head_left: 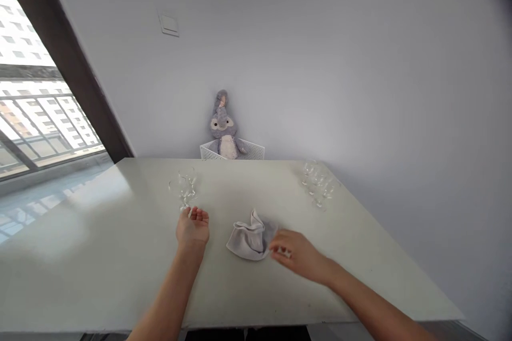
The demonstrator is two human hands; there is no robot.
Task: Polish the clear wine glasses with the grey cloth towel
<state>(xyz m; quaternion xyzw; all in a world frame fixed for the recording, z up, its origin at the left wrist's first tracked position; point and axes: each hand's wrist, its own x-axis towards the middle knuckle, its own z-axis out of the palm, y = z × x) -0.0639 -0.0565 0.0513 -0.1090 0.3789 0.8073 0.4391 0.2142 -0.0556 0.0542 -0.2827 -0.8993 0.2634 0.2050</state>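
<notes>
My left hand (pixel 193 226) is palm up over the table, its fingers loosely curled and apart, with nothing visible in it. Just beyond its fingertips stand clear stemmed glasses (pixel 184 187); whether the hand touches the nearest foot I cannot tell. A crumpled light grey cloth (pixel 248 240) lies between my hands, with one fold sticking up and its right side blurred. At the cloth's right edge is my right hand (pixel 295 253), palm down and slightly blurred. Its fingers are bent, with a gap between thumb and fingers; contact with the cloth is unclear.
Several more clear stemmed glasses (pixel 318 181) stand close together near the right far edge of the pale table (pixel 100 266). Behind the table, a grey plush toy (pixel 228 136) sits in a white perforated basket (pixel 256 151) against the wall. A window is at left.
</notes>
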